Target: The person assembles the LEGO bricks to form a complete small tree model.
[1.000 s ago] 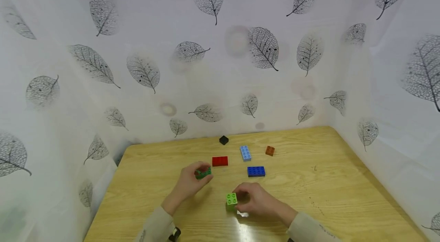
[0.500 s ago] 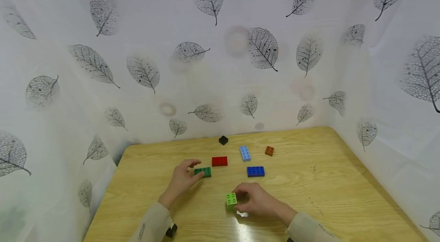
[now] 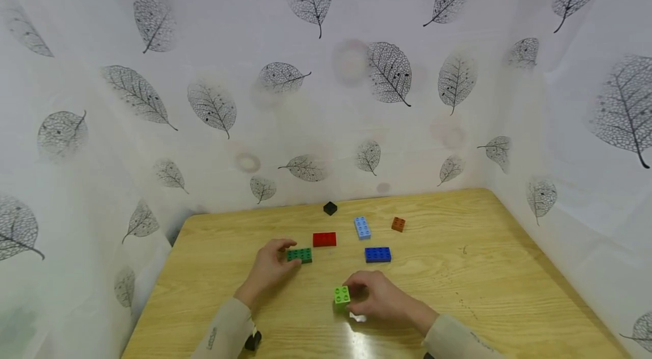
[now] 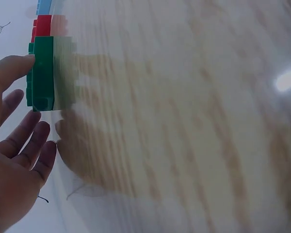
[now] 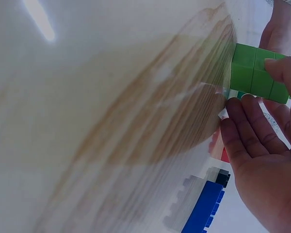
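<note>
The right hand (image 3: 374, 296) pinches a stack of light green bricks (image 3: 342, 298) between thumb and fingers. Three square bricks make up this upright stack (image 5: 257, 73) in the right wrist view, with the thumb on its side. Farther left, the left hand (image 3: 270, 266) is at a dark green brick (image 3: 300, 255) lying studs up. Its thumb tip meets the studded side of the dark green brick (image 4: 43, 73) in the left wrist view, while the other fingers are spread and loosely bent beside it. Just beyond lies a red brick (image 3: 324, 239).
A dark blue brick (image 3: 378, 255), a light blue brick (image 3: 362, 228), a small brown-orange brick (image 3: 399, 224) and a black piece (image 3: 330, 208) lie toward the back of the wooden table (image 3: 458, 268). Leaf-print curtain (image 3: 326, 121) surrounds the back and sides.
The left hand has loosened from around the dark green brick and drawn slightly left, leaving the brick uncovered. The right hand and the light green stack have stayed in place.
</note>
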`<state>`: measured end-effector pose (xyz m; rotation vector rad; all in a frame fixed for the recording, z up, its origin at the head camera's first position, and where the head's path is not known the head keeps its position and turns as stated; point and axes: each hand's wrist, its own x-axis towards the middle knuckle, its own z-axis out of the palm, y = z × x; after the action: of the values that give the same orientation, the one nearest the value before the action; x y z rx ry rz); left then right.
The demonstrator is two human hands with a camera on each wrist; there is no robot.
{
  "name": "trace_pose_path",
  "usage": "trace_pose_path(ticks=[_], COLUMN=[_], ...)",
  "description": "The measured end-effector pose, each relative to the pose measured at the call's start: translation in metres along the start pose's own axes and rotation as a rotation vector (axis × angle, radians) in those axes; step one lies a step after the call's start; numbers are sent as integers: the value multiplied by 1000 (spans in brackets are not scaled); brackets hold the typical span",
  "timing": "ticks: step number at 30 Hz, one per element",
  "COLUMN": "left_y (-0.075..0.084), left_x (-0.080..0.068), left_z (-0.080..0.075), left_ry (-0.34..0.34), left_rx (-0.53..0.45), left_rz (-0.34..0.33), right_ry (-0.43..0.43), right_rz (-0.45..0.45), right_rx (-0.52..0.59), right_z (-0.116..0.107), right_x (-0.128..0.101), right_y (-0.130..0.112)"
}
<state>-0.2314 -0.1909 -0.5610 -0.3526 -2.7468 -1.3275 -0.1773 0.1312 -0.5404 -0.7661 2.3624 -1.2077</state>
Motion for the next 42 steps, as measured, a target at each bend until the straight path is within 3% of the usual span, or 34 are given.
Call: trace_pose_path(ticks=[5, 14, 23, 28, 36, 42], left_y=[-1, -1, -2, 0, 10, 29], left_x=[0, 0, 1, 1, 0, -7], left_z=[-1, 0, 3, 1, -4, -7], left_ry=[-22, -38, -22, -22, -28, -65], left_rx=[-6, 16, 63, 43, 19, 40], left_rz=[-28, -21, -5, -31, -18, 35], right_ry=[3, 11, 17, 9, 15, 10], right_rz=[9, -4, -8, -9, -19, -24], right_rx=[3, -5, -13, -1, -23, -12], right_z=[0, 1, 0, 0, -1, 0], right_x=[0, 0, 0, 1, 1, 1], right_y=[1, 0, 2, 1, 1, 3])
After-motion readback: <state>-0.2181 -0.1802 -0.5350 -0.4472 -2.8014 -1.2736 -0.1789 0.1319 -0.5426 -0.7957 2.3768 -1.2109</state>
